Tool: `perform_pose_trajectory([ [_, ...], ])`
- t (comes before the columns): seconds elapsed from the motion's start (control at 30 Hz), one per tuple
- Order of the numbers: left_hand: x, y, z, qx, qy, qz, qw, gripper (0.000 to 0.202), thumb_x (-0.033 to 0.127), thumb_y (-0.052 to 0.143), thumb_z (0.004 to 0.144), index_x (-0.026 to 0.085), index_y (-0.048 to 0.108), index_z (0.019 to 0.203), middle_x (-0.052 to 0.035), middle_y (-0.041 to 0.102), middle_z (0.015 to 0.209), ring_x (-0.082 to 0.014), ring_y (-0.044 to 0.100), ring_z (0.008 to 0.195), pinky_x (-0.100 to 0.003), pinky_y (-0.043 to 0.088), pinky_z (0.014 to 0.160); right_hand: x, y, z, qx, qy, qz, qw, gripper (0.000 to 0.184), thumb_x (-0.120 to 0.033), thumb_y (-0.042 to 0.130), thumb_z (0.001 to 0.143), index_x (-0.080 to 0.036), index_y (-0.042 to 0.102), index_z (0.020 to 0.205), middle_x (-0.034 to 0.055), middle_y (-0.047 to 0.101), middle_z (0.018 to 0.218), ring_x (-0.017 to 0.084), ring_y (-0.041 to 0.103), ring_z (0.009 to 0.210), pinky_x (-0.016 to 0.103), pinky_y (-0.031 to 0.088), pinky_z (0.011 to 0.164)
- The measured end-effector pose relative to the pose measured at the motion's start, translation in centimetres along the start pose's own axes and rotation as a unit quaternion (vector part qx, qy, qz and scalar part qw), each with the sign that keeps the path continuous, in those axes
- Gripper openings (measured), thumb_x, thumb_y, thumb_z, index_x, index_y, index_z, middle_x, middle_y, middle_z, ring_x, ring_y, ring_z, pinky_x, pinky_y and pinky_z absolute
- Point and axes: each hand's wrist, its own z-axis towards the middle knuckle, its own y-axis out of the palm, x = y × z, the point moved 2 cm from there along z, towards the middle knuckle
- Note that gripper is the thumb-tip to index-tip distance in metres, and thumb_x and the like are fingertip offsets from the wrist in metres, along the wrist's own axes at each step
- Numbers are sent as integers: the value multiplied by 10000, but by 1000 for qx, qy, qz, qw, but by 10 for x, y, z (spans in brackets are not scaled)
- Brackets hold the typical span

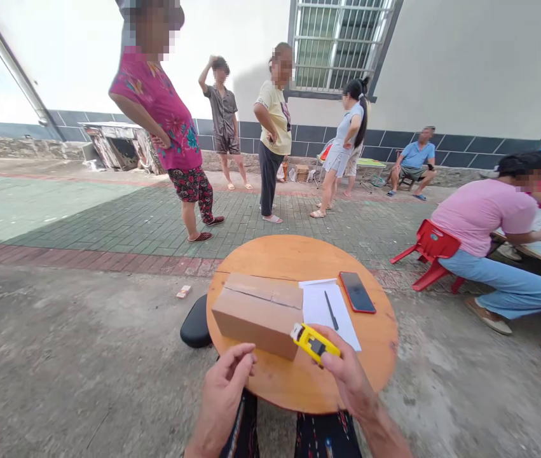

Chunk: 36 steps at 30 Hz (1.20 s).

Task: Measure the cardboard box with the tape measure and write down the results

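Note:
Above the near right corner of a closed cardboard box [260, 305], my right hand [346, 366] grips a small yellow hand tool [315, 342] with a dark slide and a pale tip. The tool's tip points left; its exact kind is unclear. My left hand [227, 381] hovers by the box's near left side, fingers curled in towards the thumb, and nothing shows in them. The box lies on a round wooden table [370, 343], a dark seam line running along its top. Right of it are white paper sheets [315, 308] with a black pen [331, 310] on them.
A phone [357, 292] with a red edge lies right of the paper. A black rounded seat [196, 323] stands left of the table. Several people stand beyond on the paving. At right a person in pink [489, 207] sits on a red plastic chair [435, 245].

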Motion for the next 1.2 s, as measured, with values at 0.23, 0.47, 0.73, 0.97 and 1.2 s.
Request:
perform_pose_trajectory([
  [0.23,21,27,-24,-140,-102,-43,984,434,537,757,663,142,716,838,-22,632,592,-112,521,456,-209,420,435,-19,19,-30,-90,11,-200,976,514,-371,675,661,-230,644,1154,67,637,1137,279,599,1013,352,445,890],
  [0.47,10,27,-33,-167,-131,-12,977,415,558,765,647,160,654,686,-13,607,536,-108,494,437,-208,404,444,-18,22,-42,-93,38,-231,968,546,-250,659,604,-238,624,1149,46,644,1105,253,589,989,320,438,884],
  [0.73,11,3,-30,-156,-170,-44,972,454,556,784,616,174,539,587,25,515,468,-90,435,429,-196,344,444,-8,5,-54,-69,89,-265,958,523,-277,676,621,-240,643,1142,45,671,1109,272,592,1005,321,438,875],
  [0.97,22,-32,-15,-142,-213,-86,963,469,566,805,592,181,537,590,40,462,482,-82,359,445,-200,325,413,12,-17,-73,-16,183,-228,956,467,-437,604,702,-193,678,1093,49,700,948,244,605,832,308,446,729],
  [1.2,29,-47,-1,-162,-159,-13,974,391,522,788,623,185,590,642,16,525,535,-126,460,538,-227,413,530,9,-20,-77,-16,191,-249,949,516,-501,590,701,-189,674,1103,66,702,966,262,611,840,325,452,736],
])
